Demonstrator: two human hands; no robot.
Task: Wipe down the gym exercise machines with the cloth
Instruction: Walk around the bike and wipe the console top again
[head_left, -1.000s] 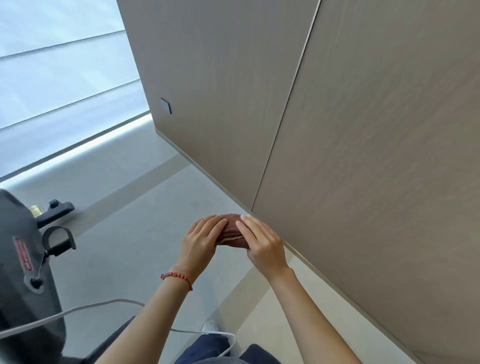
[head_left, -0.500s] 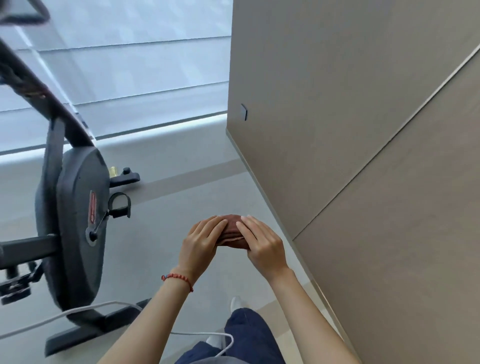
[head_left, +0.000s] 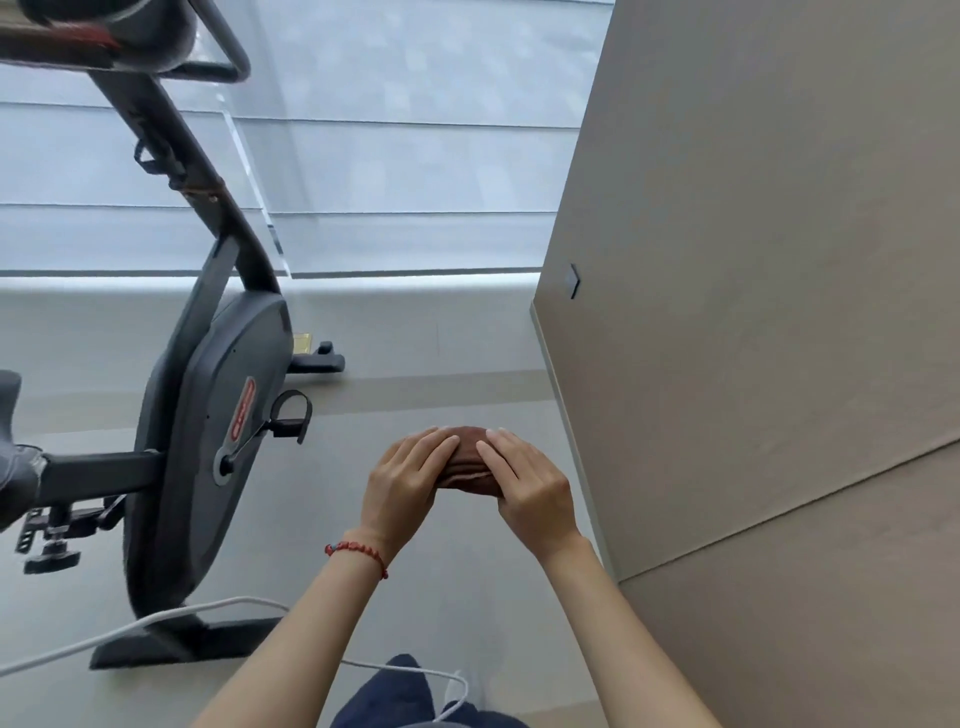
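A folded brown cloth (head_left: 467, 460) is held in front of me at waist height, between both hands. My left hand (head_left: 402, 486) holds its left side with the fingers laid over the top. My right hand (head_left: 530, 486) holds the right side the same way. Most of the cloth is hidden under the fingers. A dark grey exercise bike (head_left: 208, 410) stands on the floor to the left, apart from my hands, with its pedal (head_left: 288, 415) facing me and its handlebar (head_left: 171, 47) at the top left.
A beige panelled wall (head_left: 753, 312) runs close along the right side. A white cable (head_left: 171, 618) crosses the floor by the bike's base (head_left: 182, 644) and my legs. Window blinds (head_left: 405, 130) fill the far side. Light grey floor lies between bike and wall.
The view has swung left, bringing the whole exercise bike into sight. Both hands keep the same hold on the cloth.
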